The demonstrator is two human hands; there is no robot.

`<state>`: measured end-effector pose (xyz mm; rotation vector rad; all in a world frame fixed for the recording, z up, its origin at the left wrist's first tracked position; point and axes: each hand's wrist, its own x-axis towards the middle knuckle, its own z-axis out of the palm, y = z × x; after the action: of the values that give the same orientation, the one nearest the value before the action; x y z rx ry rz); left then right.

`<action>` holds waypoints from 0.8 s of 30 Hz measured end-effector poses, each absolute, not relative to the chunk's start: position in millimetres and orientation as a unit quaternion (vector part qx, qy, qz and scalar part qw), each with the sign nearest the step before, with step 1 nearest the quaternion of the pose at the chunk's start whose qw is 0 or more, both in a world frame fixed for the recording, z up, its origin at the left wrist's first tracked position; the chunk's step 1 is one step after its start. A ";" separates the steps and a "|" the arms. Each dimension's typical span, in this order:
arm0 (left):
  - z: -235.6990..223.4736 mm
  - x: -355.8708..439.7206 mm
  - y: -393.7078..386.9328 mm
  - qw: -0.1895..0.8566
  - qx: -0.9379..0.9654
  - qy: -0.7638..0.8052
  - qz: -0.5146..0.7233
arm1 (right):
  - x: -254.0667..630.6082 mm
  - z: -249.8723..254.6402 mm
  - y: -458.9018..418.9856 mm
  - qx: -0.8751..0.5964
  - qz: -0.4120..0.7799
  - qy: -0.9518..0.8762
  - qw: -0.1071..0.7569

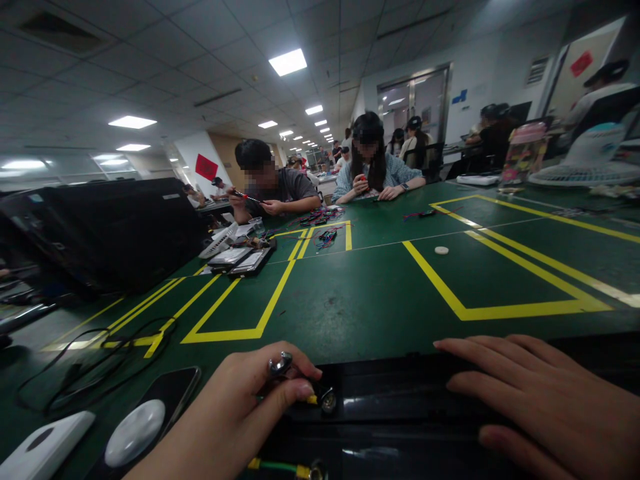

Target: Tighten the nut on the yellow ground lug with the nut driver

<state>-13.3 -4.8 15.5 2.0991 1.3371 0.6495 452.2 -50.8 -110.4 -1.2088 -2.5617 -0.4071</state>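
My left hand point(270, 390) is closed in a pinch at the left end of a long black panel point(395, 400). Between thumb and forefinger is a wire end with a yellow sleeve point(313, 400), which meets a round metal fitting point(328, 401) on the panel. A shiny silver piece point(280, 364), perhaps a finger ring, shows on that hand. Fingers stretched out, my right hand point(540, 400) rests over the panel's right part and holds nothing visible. Below the left hand, a green wire point(277, 468) with yellow ends reaches a second metal fitting point(317, 471).
Left of me lie a dark phone point(173, 393) with a white disc, a white box point(47, 443) and a black cable point(105, 360). Yellow tape point(225, 335) marks the green table. Two people sit opposite by wired parts point(320, 217); a white fan point(585, 170) lies right.
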 end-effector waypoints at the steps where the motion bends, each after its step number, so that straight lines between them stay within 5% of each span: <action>1: 16.6 -12.4 -5.2 0.284 0.783 0.500 0.240 | 452.7 -110.8 -50.6 -0.417 -0.147 -0.887 0.137; 9: 8.0 -21.3 -1.4 0.312 0.763 0.490 0.283 | 453.5 -111.8 -52.0 -0.418 -0.139 -0.887 0.139; 17: 21.4 -24.6 8.7 0.474 0.609 0.537 0.341 | 456.8 -114.2 -53.3 -0.416 -0.146 -0.886 0.140; 24: 24.7 -25.9 0.3 0.363 0.725 0.487 0.326 | 453.9 -111.2 -50.7 -0.413 -0.124 -0.891 0.140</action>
<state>-25.9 0.3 24.7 1.8652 1.2528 0.8387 453.9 -50.7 -111.2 -1.1925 -2.5753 -0.3582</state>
